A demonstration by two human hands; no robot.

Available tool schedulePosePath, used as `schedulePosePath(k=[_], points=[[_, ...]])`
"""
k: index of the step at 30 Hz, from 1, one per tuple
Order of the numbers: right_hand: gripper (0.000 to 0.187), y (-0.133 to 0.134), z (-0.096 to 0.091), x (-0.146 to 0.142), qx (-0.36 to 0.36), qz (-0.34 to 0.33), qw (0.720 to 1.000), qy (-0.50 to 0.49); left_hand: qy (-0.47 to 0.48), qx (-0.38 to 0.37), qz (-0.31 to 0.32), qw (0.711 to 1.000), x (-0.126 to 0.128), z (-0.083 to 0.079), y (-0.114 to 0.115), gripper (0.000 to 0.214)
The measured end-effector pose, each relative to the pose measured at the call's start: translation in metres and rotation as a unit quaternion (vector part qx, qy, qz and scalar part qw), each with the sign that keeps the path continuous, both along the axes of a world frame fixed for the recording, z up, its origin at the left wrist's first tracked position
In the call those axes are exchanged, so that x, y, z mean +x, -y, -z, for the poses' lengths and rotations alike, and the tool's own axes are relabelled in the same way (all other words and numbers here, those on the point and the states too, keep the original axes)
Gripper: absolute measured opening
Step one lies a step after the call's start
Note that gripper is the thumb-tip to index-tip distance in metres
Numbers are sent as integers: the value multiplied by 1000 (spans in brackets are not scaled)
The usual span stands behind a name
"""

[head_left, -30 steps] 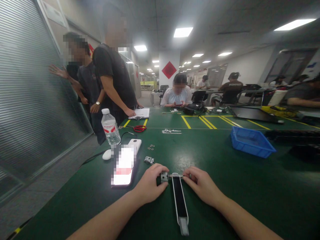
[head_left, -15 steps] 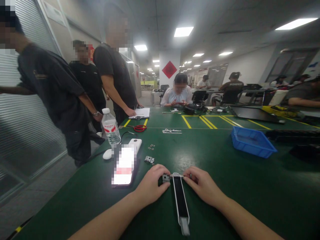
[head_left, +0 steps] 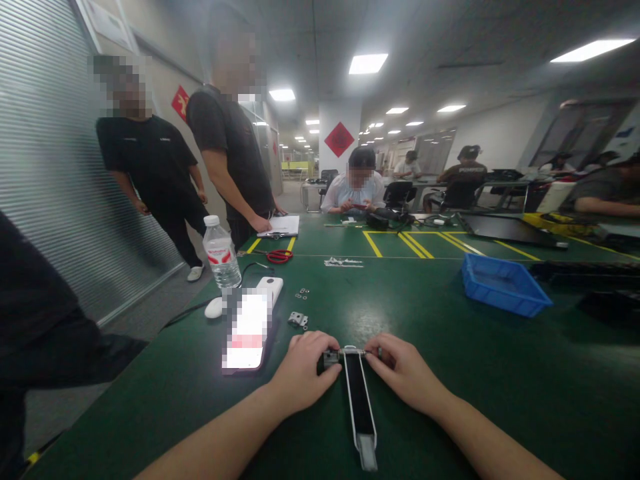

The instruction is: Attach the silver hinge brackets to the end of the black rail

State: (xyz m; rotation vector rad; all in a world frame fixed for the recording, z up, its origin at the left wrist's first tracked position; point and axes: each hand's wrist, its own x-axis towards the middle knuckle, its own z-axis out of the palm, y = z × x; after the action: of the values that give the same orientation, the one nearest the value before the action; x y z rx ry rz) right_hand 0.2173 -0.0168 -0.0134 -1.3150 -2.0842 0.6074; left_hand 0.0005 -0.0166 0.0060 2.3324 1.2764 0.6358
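Observation:
A long narrow black strip with a white rim (head_left: 359, 400) lies on the green table (head_left: 450, 373), pointing toward me. My left hand (head_left: 303, 370) is closed on a small metal hinge block (head_left: 330, 358) at the strip's far left corner. My right hand (head_left: 403, 370) pinches a thin metal pin or small part (head_left: 373, 351) at the strip's far right corner. Both hands rest on the tabletop.
A lit phone (head_left: 247, 331), a white mouse (head_left: 214, 307), a water bottle (head_left: 221, 255), a loose hinge (head_left: 298, 320) and small washers (head_left: 301, 293) lie at the left. A blue tray (head_left: 503, 283) stands at the right. Red scissors (head_left: 279, 256) lie farther back. People stand at the left; others sit beyond.
My hands have stayed at the strip's far end, fingers shifting slightly. A person in black has walked along the left aisle toward me and now fills the lower left edge.

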Motion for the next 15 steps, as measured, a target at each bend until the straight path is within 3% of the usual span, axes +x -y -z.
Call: schedulePosePath(k=[10,15], points=[[14,0,0,0,-1,-4,1000,0,23,5,3,1000,-2,-2,1,19],[15,1,-1,-1,-10,-3,1000,2,3,22,-48,999,-6,-7,-3,29]])
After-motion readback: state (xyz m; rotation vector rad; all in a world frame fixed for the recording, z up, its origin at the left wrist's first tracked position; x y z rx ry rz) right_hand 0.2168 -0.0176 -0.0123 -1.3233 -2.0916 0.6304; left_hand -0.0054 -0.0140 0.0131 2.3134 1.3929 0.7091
